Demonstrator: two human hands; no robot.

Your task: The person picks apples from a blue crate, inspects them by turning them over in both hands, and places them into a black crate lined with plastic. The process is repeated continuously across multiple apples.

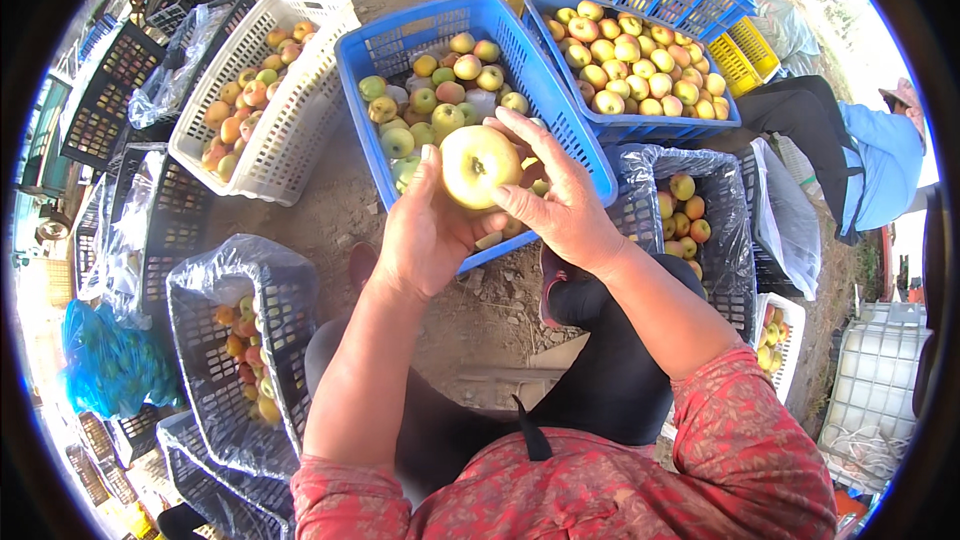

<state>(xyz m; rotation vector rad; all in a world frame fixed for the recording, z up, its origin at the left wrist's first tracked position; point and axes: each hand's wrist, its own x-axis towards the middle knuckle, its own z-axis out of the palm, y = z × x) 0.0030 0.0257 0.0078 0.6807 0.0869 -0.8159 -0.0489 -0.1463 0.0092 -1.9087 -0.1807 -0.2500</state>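
Note:
A large yellow-green apple (480, 166) is held between my two hands, its hollowed end facing up. My left hand (431, 229) cups it from the left and below, thumb along its side. My right hand (559, 191) grips it from the right, with the thumb near its lower edge and the fingers behind. Beneath and beyond my hands stands a blue plastic crate (349, 82) partly filled with green, yellow and reddish apples (448, 118). My hands hide the crate's near part.
Around me stand a white crate (292, 127), a fuller blue crate (637, 124), and plastic-lined black crates (289, 330) (720, 240), all holding apples. A blue plastic bag (116, 360) lies at left. Another person (877, 165) sits at right. A caged white tank (870, 390) stands at lower right.

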